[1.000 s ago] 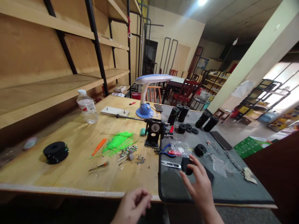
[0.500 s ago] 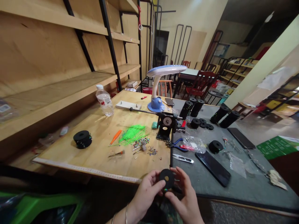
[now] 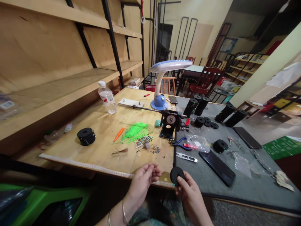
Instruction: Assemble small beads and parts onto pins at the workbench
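My right hand (image 3: 191,196) pinches a small black spool (image 3: 176,175) at the near edge of the table, just above the seam between the wooden top and the grey mat (image 3: 242,185). My left hand (image 3: 142,181) hovers a little to the left of the spool, palm up with its fingers loosely curled and holding nothing. A black hand-crank winder (image 3: 169,123) stands further back on the table.
Green wire strands (image 3: 135,130), an orange tool (image 3: 118,134), beads, snips (image 3: 185,156), blue pliers (image 3: 179,142), a phone (image 3: 219,167), several black spools (image 3: 220,145), a water bottle (image 3: 107,97) and a blue desk lamp (image 3: 162,81) lie across the table. Wooden shelves rise at left.
My right hand picked the black spool off the grey mat and brought it to the near edge. Both hands held it briefly; now my left hand has let go and moved left.
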